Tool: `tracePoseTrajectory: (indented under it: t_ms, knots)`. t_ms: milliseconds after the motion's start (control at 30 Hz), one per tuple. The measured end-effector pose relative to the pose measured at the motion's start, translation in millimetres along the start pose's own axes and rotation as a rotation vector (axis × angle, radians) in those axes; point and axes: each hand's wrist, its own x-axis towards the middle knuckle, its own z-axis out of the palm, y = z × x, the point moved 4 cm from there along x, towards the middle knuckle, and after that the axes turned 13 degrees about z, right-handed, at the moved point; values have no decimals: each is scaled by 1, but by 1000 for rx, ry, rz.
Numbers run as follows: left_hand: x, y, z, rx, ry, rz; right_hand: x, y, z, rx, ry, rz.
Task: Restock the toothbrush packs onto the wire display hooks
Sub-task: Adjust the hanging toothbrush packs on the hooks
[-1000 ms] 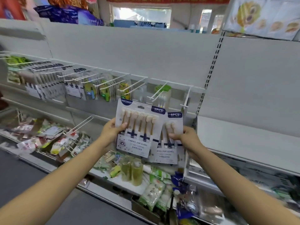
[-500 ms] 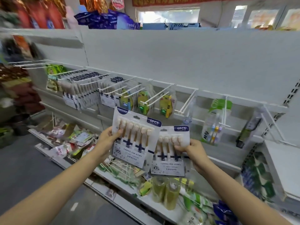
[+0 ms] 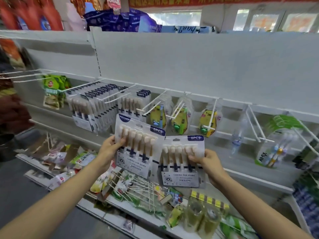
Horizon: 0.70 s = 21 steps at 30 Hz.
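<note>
Toothbrush packs [image 3: 138, 145] (one per raised hand [image 3: 108, 149])

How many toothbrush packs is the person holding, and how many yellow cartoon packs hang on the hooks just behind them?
Toothbrush packs in hand: 2, left pack and right pack
Yellow cartoon packs showing in front: 3
Total: 5

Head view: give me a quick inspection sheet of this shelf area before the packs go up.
Surface: white shelf back panel with a row of wire hooks.
Job's things: two 6PCS toothbrush packs, left pack, right pack, both off the hooks; matching hung packs.
Clutter: loose packets on the lower shelf.
Hands: left hand grips the left pack; right hand grips the right pack.
Cables: nothing seen.
Surroundings: yellow cartoon brushes, green packs.
</note>
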Motion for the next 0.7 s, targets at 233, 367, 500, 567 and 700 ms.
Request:
tracePoseTrajectory:
  t_ms: [233, 367, 500, 567, 700]
  knots:
    - [70, -5, -98, 35, -52, 5, 16, -9, 101, 28, 88, 8]
    - [97, -8, -132, -22, -34, -30, 19, -12, 143, 28, 113, 5]
    - [116, -14, -153, -30, -42, -44, 20, -13, 167, 55, 169, 13]
    - [124, -18, -159, -32, -37, -54, 19, -14, 174, 72, 192, 18]
    - [139, -17, -159, -48, -33, -59, 17, -17, 177, 61, 258, 37]
